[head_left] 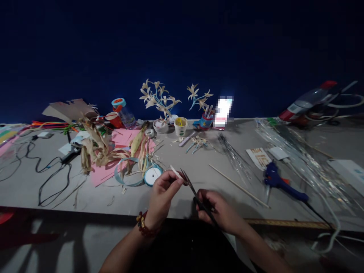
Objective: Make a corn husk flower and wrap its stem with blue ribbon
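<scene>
Left hand (162,195) pinches a pale strip (175,171) between thumb and fingers, seemingly to steady it while leaving its far end free. Right hand (212,208) is clamped around the handles of the scissors (191,186), angling the blades toward the strip; contact is unclear. Just left of the left hand, a ribbon spool (156,176) lies on the counter (199,163), conveniently reachable.

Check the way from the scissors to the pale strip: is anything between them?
Nothing visible stands between the scissors, held in the right hand, and the free upper end of the pale strip. The left hand pinches its lower end, fingertips close to the blades.
</scene>
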Action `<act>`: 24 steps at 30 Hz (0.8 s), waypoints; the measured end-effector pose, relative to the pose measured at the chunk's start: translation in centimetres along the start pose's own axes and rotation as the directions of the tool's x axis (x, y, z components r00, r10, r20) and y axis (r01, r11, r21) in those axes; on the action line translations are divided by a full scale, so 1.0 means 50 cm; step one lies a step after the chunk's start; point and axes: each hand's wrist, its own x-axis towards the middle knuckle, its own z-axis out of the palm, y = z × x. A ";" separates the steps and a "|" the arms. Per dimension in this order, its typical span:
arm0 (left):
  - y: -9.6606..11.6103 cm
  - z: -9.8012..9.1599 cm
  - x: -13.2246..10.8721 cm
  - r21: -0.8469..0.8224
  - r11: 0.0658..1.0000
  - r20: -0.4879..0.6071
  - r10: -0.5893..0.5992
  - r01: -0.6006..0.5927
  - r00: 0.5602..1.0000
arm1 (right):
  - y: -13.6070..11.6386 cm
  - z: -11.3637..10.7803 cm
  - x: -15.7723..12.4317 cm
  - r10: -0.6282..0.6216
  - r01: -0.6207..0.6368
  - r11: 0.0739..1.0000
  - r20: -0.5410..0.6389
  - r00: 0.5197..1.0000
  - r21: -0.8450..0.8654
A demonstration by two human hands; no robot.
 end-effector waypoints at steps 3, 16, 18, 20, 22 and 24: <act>0.001 0.001 -0.001 0.004 1.000 -0.008 -0.006 0.006 1.000 | -0.002 0.003 0.001 0.005 -0.005 1.000 0.002 1.000 -0.001; -0.002 0.003 0.000 0.025 1.000 -0.028 0.012 -0.012 1.000 | 0.014 0.005 0.006 -0.012 0.011 0.998 -0.022 1.000 -0.069; -0.003 0.001 -0.001 0.033 0.999 -0.029 0.007 -0.006 1.000 | 0.013 0.006 0.006 -0.003 0.002 0.999 -0.023 1.000 -0.053; -0.005 0.000 -0.001 0.038 0.999 -0.025 0.003 -0.002 1.000 | 0.016 0.006 0.006 0.012 -0.013 0.999 -0.016 1.000 -0.031; -0.007 -0.001 -0.001 0.037 0.999 -0.021 0.005 -0.004 1.000 | 0.022 0.006 0.007 0.018 -0.018 1.000 -0.017 1.000 -0.025; -0.008 -0.001 0.000 0.040 0.999 -0.020 0.007 -0.006 1.000 | 0.030 0.005 0.007 0.012 -0.013 0.999 -0.035 0.999 -0.044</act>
